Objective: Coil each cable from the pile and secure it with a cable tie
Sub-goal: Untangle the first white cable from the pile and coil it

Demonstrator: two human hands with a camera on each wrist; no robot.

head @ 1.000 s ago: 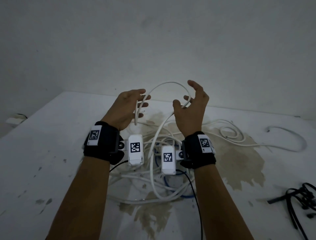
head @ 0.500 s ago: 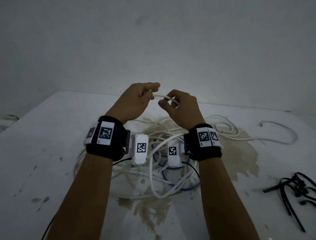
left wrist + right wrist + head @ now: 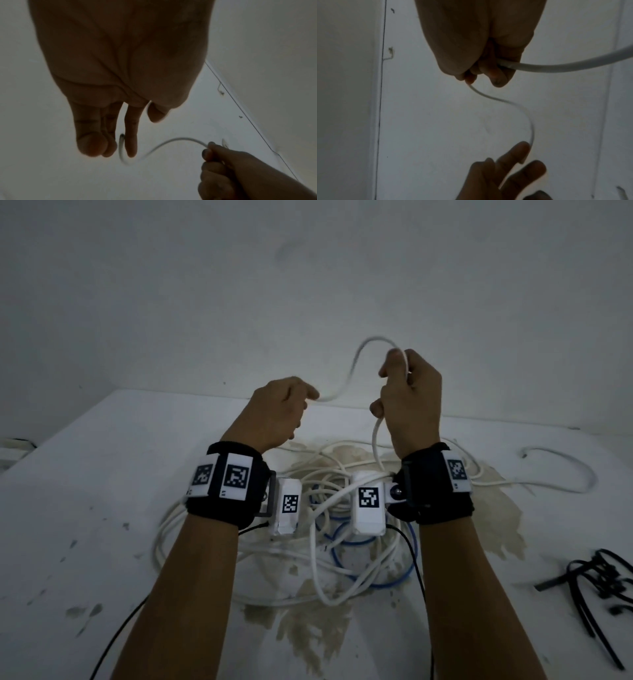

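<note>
A white cable (image 3: 356, 361) arcs in the air between my two raised hands. My right hand (image 3: 411, 398) grips it in a fist, and from the fist (image 3: 479, 47) it drops to the cable pile (image 3: 308, 559) on the table. The cable's free end (image 3: 122, 140) sits between two nearly straight fingers of my left hand (image 3: 284, 409), which holds it lightly. A blue cable (image 3: 376, 585) lies tangled in the pile under my wrists. Black cable ties (image 3: 596, 577) lie at the right.
The white table (image 3: 102, 474) is stained brown (image 3: 496, 525) around the pile. One white cable loop (image 3: 575, 470) trails out to the far right. A plain wall stands close behind the table's back edge.
My hands have drawn apart; the right has risen with the cable in its fist, pulling a length up into an arc. The left hand's fingers have straightened from a tight pinch.
</note>
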